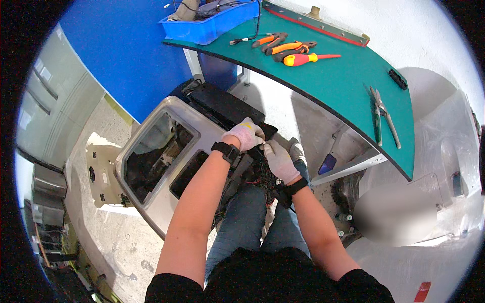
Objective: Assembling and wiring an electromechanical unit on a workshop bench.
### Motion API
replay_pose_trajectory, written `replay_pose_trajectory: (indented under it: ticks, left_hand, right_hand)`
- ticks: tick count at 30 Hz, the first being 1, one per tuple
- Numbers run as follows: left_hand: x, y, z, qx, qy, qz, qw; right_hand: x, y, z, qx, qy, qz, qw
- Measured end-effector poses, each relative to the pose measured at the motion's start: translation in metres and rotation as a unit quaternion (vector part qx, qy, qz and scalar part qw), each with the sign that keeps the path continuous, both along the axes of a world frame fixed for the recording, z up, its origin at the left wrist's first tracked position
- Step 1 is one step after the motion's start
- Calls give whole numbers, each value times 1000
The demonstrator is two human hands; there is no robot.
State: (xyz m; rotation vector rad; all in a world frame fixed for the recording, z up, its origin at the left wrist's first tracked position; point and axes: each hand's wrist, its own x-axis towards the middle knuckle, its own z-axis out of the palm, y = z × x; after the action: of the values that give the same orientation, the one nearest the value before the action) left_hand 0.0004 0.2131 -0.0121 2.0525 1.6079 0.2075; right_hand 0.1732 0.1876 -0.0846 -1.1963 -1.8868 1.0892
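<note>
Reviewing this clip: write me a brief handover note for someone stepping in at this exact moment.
Left hand, gloved, grips the end of the black box lying on the grey metal housing on the floor.
Right hand, gloved, works close beside it at the wire bundle; what its fingers hold is hidden.
Pliers, screwdriver and cutters lie unused on the green bench.
Done: housing already open. Left: box and wires still in place.

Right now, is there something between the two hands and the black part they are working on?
Nothing visible. The left hand lies directly on the black part at its near end, and the right hand meets it beside the wire bundle. The tools lie apart on the green table.
</note>
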Motion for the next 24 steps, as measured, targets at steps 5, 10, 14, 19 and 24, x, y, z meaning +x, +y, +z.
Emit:
replay_pose_trajectory:
  ticks: [5, 10, 14, 19, 24]
  left_hand:
    - [-4, 2, -4, 9, -2, -27, 1000]
    - [-3, 1, -2, -3, -2, -14, 1000]
    - [-4, 1, -1, 4, 0, -22, 1000]
    - [-3, 3, -7, 4, 2, -14, 1000]
    - [-1, -1, 0, -2, 9, -10, 1000]
  right_hand:
    - [-2, -1, 7, 16, -11, 0, 1000]
    - [-2, 0, 12, 24, -26, 1, 999]
    - [-3, -1, 13, 46, -30, 7, 998]
    - [-2, 1, 8, 38, -19, 15, 999]
    - [-5, 0, 6, -40, 12, 4, 999]
